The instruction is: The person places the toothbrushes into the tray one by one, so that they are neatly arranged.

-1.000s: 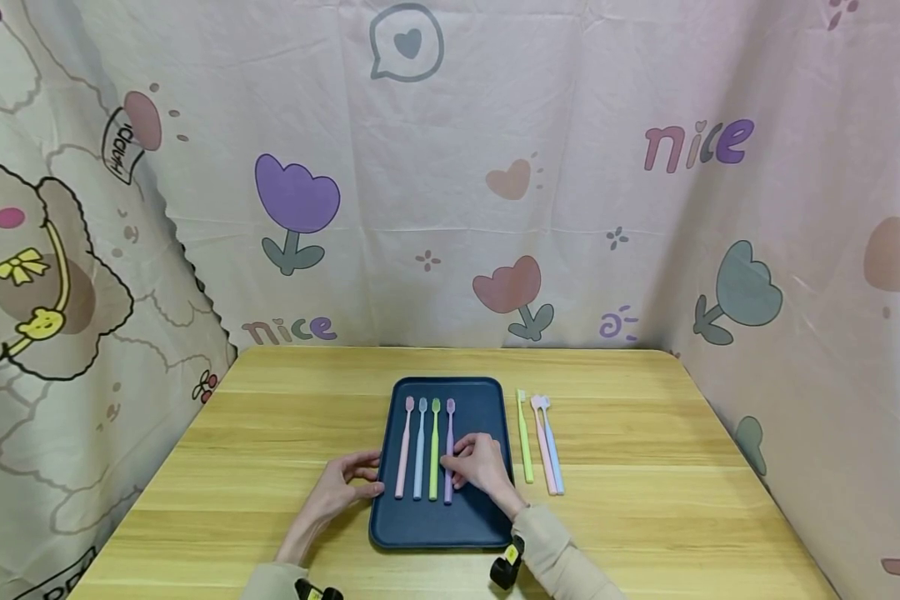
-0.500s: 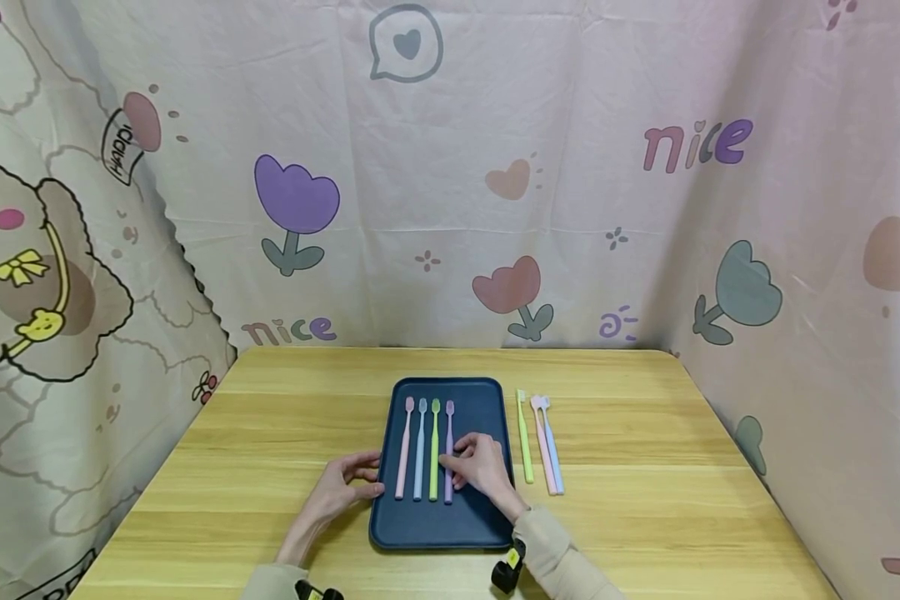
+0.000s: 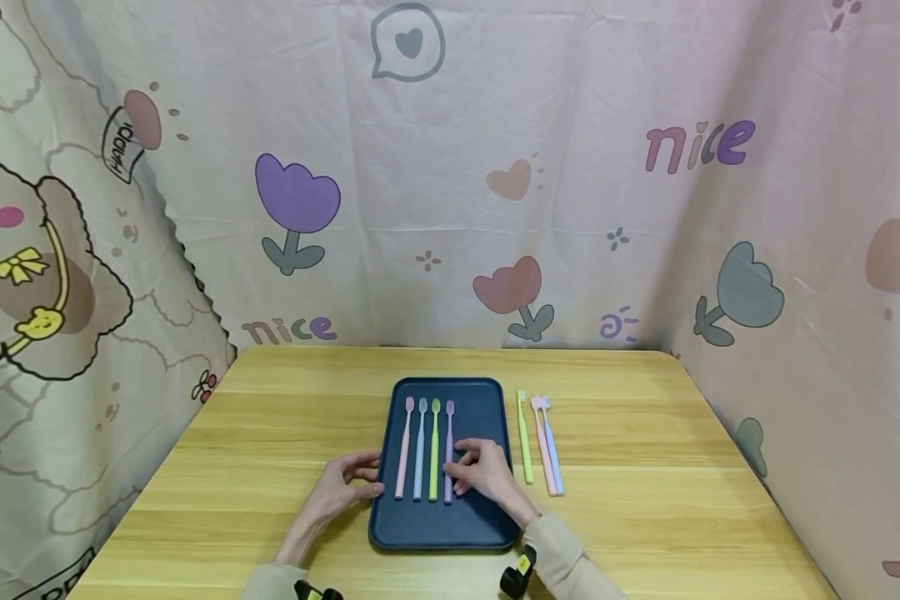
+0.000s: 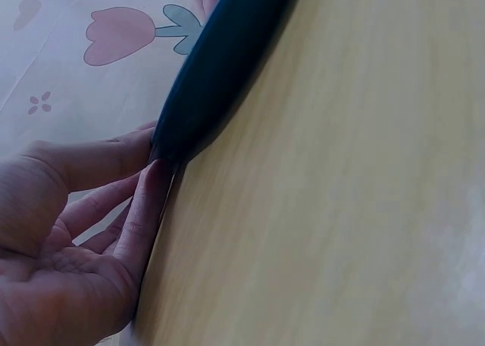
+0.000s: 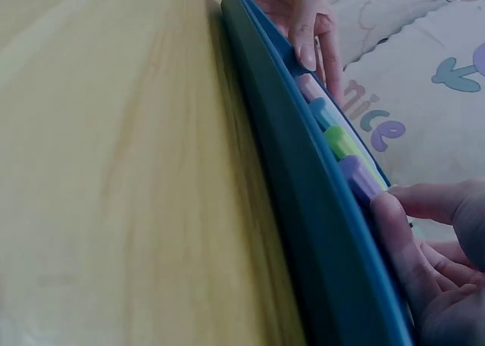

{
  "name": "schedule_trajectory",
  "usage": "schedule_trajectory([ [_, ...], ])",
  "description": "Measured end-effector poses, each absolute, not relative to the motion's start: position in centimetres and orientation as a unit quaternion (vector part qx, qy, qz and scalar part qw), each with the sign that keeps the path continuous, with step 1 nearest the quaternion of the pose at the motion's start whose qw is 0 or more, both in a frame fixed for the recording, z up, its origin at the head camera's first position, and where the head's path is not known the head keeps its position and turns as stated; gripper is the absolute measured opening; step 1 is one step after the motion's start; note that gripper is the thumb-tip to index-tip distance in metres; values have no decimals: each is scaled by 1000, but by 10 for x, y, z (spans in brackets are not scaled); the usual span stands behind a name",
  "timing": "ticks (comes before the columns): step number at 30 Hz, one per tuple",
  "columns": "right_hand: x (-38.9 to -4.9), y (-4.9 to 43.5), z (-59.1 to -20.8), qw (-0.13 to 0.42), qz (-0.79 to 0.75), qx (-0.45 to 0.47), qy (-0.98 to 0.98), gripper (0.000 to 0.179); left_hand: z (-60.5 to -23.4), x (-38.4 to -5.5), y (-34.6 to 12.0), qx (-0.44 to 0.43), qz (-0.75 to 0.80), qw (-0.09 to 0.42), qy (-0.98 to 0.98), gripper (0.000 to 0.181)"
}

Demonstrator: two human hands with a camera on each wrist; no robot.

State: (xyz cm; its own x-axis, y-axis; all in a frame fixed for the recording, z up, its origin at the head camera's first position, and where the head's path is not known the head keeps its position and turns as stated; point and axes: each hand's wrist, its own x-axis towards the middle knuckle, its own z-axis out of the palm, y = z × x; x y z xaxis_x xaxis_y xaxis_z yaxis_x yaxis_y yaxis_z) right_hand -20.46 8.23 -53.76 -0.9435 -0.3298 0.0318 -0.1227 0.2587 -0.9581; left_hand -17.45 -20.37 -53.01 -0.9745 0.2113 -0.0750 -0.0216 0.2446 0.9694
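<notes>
My left hand [image 3: 335, 492] holds the left rim of a dark blue tray [image 3: 480, 525], thumb over the edge and fingers outside it. In the tray, a pink toothbrush [image 3: 403, 458], a blue toothbrush [image 3: 419, 458], a green toothbrush [image 3: 434, 458] and a purple toothbrush [image 3: 449, 433] lie parallel, heads away from me. My right hand [image 3: 489, 473] reaches over the tray's right side and pinches the purple toothbrush's handle between thumb and index finger. In the right wrist view, those fingertips meet right at the purple handle [image 5: 358, 176].
Right of the tray, on the wooden table [image 3: 645, 467], lie a green toothbrush [image 3: 525, 442], a pink toothbrush [image 3: 543, 450] and a blue toothbrush [image 3: 552, 450]; the last two nearly touch. A printed curtain [image 3: 420, 150] hangs behind the table and along both sides.
My right hand has shifted slightly toward me and to the right along the purple toothbrush, its wrist lower. The toothbrushes, the tray and my left hand stay in place.
</notes>
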Motion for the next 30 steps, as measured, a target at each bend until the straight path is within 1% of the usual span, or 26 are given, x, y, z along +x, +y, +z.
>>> schedule_trajectory([
  [10,-206,80,-542,95,-607,-134,778,53,-530,-174,-204,61,614,93,781,63],
  [30,-204,78,-539,83,-602,-124,785,49,-529,-174,-204,59,612,92,783,63],
])
